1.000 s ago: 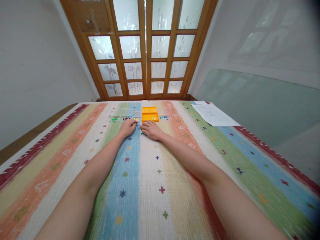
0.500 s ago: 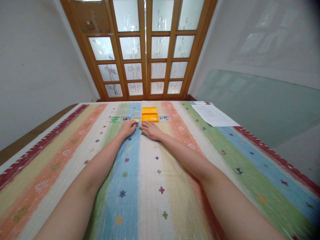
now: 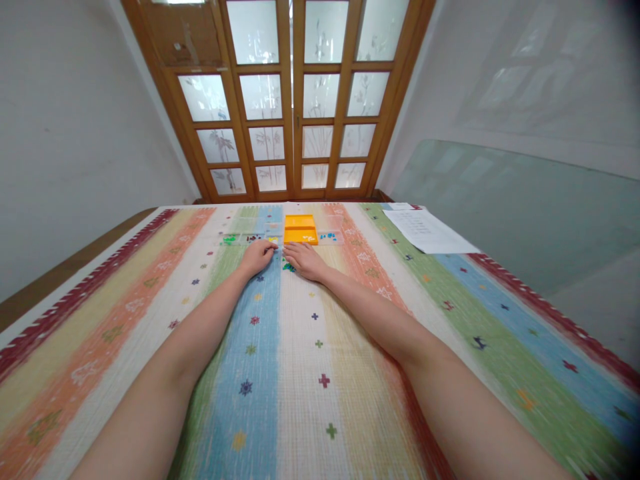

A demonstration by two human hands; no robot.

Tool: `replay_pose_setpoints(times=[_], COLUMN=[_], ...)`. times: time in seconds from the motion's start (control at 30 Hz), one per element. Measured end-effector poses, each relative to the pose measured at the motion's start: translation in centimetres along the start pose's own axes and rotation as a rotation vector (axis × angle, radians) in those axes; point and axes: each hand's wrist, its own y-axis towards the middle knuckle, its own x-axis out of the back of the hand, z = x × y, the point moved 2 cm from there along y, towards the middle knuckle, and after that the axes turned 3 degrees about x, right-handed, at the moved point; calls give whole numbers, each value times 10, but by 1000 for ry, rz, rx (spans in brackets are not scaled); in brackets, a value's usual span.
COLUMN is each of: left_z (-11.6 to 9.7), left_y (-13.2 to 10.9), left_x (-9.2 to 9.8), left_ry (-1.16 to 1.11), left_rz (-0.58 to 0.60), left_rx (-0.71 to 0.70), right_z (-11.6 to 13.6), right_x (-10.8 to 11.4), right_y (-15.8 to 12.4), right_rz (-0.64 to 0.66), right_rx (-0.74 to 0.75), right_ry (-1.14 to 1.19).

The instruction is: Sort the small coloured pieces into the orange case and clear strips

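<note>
My left hand (image 3: 259, 256) rests on the cloth, its fingers curled together towards the middle; what they hold, if anything, is too small to make out. Just right of it, my right hand (image 3: 306, 259) lies low with its fingers stretched out towards the left. Small green pieces (image 3: 288, 266) lie on the cloth beside and partly under that hand. Beyond the fingertips stands an open orange box (image 3: 301, 233) with a few small white pieces inside. Clear trays flank it, holding green pieces (image 3: 229, 239), dark brown pieces (image 3: 253, 238), yellow pieces (image 3: 273, 239) and blue pieces (image 3: 329, 236).
A striped, patterned tablecloth (image 3: 300, 373) covers the table. White paper sheets (image 3: 425, 230) lie at the far right edge. Behind the table are wooden doors with glass panes (image 3: 295, 120), and a glass-like panel (image 3: 505, 200) leans by the right wall.
My right hand has shifted slightly to the right, and more of the green pieces beside it shows. My left hand has stayed almost in place.
</note>
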Motion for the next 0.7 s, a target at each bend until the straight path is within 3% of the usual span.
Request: replay_pose_setpoints(times=[0.33,0.5,0.7], left_z=[-4,-6,-6], left_y=[-1,-1,-1], left_x=[3,4,2], left_ry=[-6,11,16], left_rz=[24,43,65], left_rx=[20,10,-28], right_z=[-34,-42,-40], right_x=[17,18,16], right_y=[-6,-6,-7], right_rz=[-248,-245,-146], right_rx=[-210,-262,-305], right_ry=[8,-1,-7])
